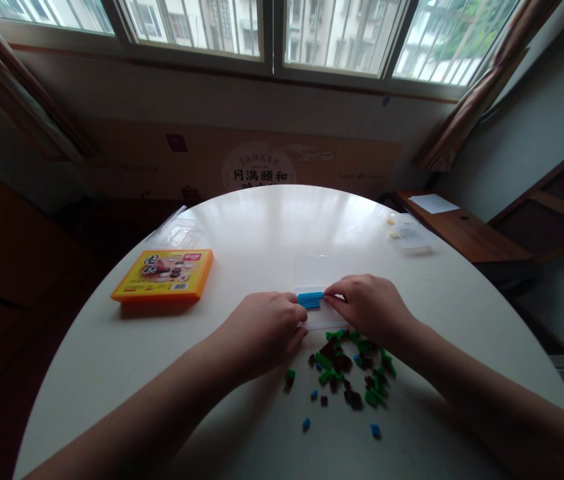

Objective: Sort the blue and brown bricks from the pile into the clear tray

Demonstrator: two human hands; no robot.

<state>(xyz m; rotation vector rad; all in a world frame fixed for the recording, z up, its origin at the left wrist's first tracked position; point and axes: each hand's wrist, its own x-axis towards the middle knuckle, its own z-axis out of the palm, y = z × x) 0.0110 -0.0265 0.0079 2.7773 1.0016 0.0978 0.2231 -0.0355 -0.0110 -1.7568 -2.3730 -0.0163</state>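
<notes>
A ribbed row of small blue building blocks (309, 301) spans the gap between my two hands, above a clear plastic box (318, 270) on the table. My left hand (272, 327) is closed around the left end of the row. At its right end, the thumb and forefinger of my right hand (371, 307) pinch together by the top edge. Just in front of the box lies a loose pile of green and brown blocks (329, 360). A few blue blocks (375, 431) are scattered nearer to me.
On the round white table (242, 227), an orange-yellow game box (165, 275) lies to the left, with a clear plastic tray (177, 232) behind it. Another clear plastic case (409, 237) is at the back right. A wooden desk (482, 233) with paper stands beyond.
</notes>
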